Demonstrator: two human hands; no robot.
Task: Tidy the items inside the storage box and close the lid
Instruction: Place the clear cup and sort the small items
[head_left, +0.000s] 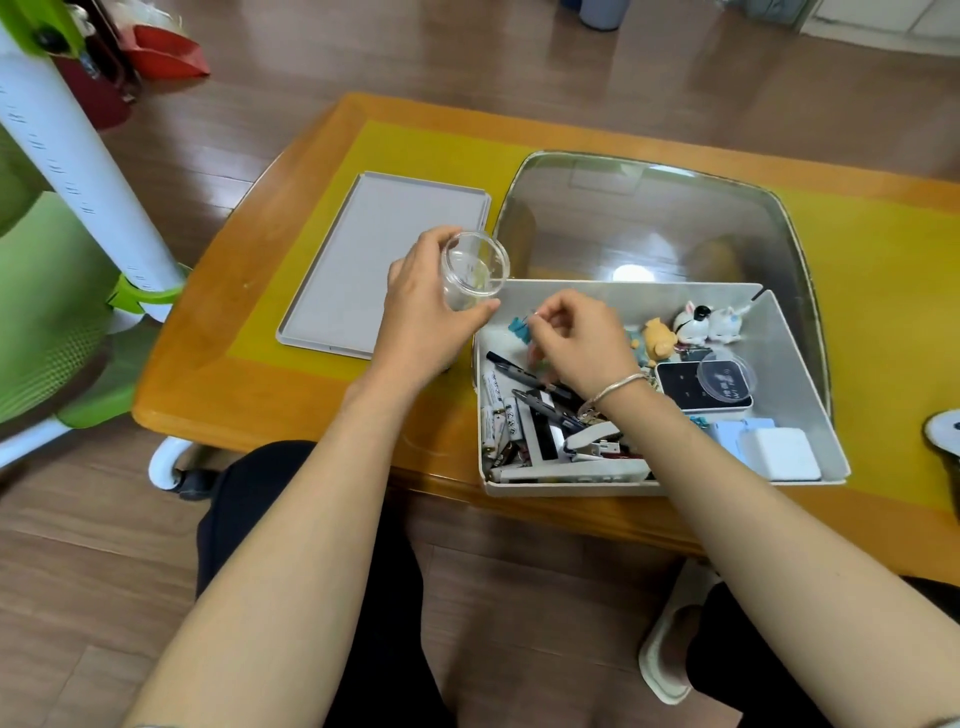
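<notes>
A white storage box sits open on the desk. The left hand grips a clear jar; the right hand, fingers curled, pinches something small inside the box.

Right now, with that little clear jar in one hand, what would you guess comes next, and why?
Probably the right hand drops the small item it pinches into the clear jar. The left hand holds the jar open-mouthed, tilted toward the storage box, and the right fingers sit close beside its mouth. What they pinch is too small to tell.
</notes>
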